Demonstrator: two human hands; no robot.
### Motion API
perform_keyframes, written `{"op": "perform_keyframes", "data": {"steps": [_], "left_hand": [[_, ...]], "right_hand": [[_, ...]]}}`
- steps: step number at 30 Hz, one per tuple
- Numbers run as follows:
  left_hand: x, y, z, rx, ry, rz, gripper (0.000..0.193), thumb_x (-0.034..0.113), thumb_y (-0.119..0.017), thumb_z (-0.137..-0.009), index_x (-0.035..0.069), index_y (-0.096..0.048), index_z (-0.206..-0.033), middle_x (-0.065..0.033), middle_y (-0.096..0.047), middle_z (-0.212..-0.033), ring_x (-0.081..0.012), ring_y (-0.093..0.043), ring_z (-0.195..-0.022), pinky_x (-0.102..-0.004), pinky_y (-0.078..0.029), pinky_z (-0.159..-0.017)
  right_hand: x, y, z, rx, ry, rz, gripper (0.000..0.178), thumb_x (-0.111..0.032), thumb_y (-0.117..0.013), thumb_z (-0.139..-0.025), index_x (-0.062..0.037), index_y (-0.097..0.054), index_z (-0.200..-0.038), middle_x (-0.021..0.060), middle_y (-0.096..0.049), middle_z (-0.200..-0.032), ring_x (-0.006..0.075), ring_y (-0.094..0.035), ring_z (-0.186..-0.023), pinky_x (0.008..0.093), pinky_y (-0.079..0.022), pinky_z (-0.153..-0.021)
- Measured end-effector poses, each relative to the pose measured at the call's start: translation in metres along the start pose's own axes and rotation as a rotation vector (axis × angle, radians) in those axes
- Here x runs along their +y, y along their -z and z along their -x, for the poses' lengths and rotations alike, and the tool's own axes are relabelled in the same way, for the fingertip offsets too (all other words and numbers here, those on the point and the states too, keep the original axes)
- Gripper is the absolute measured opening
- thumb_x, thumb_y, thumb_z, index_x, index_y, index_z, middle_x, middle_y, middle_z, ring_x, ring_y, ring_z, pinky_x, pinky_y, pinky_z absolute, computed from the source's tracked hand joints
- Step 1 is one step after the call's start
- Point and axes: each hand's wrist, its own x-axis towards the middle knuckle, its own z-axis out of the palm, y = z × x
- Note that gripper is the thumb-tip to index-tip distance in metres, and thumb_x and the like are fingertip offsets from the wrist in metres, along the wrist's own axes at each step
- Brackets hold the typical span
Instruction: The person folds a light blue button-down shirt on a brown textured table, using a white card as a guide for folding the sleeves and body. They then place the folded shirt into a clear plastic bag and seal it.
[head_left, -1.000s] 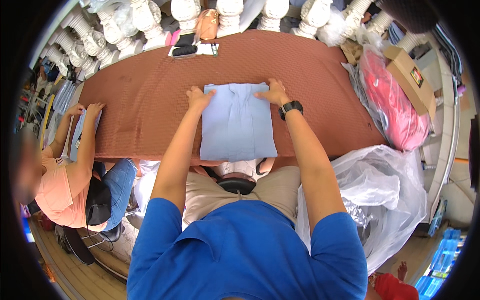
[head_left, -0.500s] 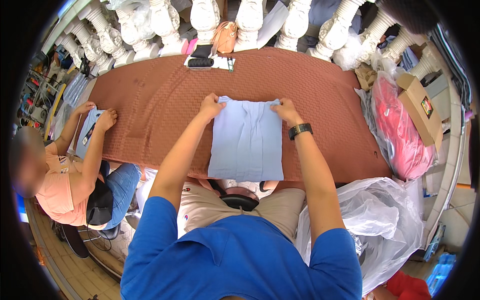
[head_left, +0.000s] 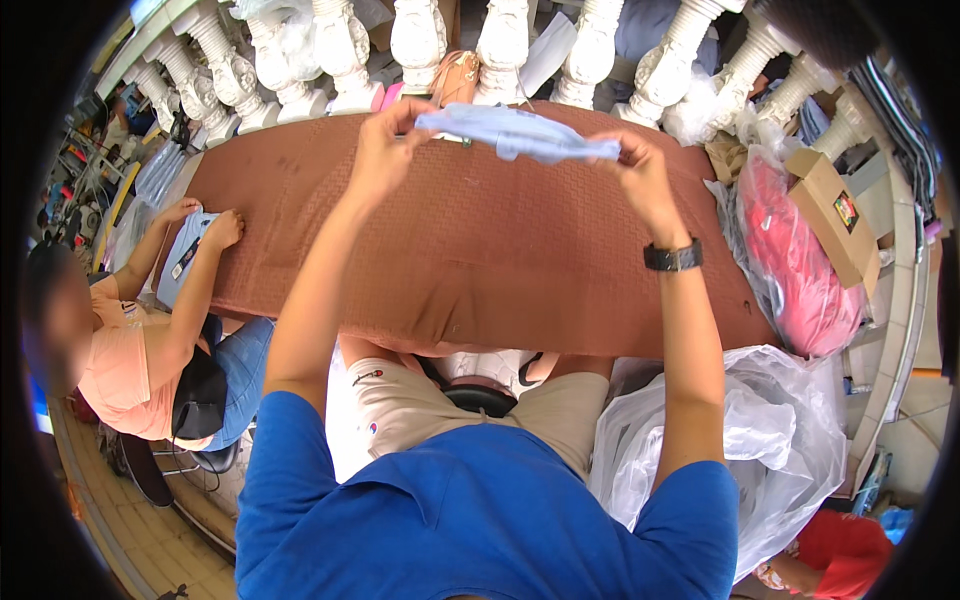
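Note:
A light blue piece of cloth (head_left: 530, 134) is stretched between my two hands, lifted off the brown covered table (head_left: 480, 240). It appears edge-on as a narrow band, so most of its face is hidden. My left hand (head_left: 390, 152) pinches one end between thumb and fingers, near the table's far side. At the other end, slightly lower in the picture, my right hand (head_left: 643, 178) pinches the opposite corner. A black watch (head_left: 673, 255) sits on my right wrist.
A co-worker (head_left: 150, 350) at left handles another light blue cloth (head_left: 185, 255) on the table. White balusters (head_left: 417, 45) line the far edge, with a tan pouch (head_left: 457, 75) before them. At right are a bag of red goods (head_left: 790, 255), a cardboard box (head_left: 835, 215) and clear plastic (head_left: 770, 440).
Both hands have raised the cloth from the near table edge up and away toward the far side. It went from hanging flat to showing edge-on. The co-worker has barely moved.

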Motion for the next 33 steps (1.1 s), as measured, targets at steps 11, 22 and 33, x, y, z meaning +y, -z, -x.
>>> {"op": "perform_keyframes", "data": {"steps": [11,22,33], "left_hand": [[-0.049,-0.012,0.108,-0.19,0.168,-0.085,0.02,-0.013,-0.061,-0.085,0.0,-0.07,-0.098,-0.0084,-0.074,-0.103,-0.0176,-0.067,-0.101,-0.0316,-0.052,-0.09],[-0.081,-0.008,0.167,-0.214,0.033,-0.131,0.04,-0.02,-0.045,-0.076,0.001,-0.068,-0.101,-0.0115,-0.068,-0.115,-0.029,-0.061,-0.115,-0.0388,-0.047,-0.101],[-0.127,-0.105,0.065,-0.205,-0.321,-0.657,0.042,0.021,-0.057,-0.099,0.012,-0.052,-0.139,-0.0096,-0.037,-0.157,-0.0327,-0.035,-0.143,-0.0508,-0.031,-0.115]], "right_hand": [[0.067,-0.036,0.094,-0.292,-0.268,0.046,0.022,0.012,-0.071,-0.08,-0.0032,-0.07,-0.096,0.0015,-0.065,-0.1,0.011,-0.061,-0.093,0.027,-0.051,-0.084],[0.078,-0.056,0.089,-0.35,-0.275,0.211,0.022,-0.012,-0.077,-0.08,-0.008,-0.072,-0.102,0.0106,-0.067,-0.1,0.0271,-0.061,-0.094,0.0399,-0.051,-0.086],[0.164,-0.145,0.074,0.093,0.091,0.837,0.038,-0.022,-0.063,-0.093,-0.0089,-0.061,-0.128,0.0105,-0.051,-0.14,0.0326,-0.043,-0.13,0.0518,-0.032,-0.111]]}}
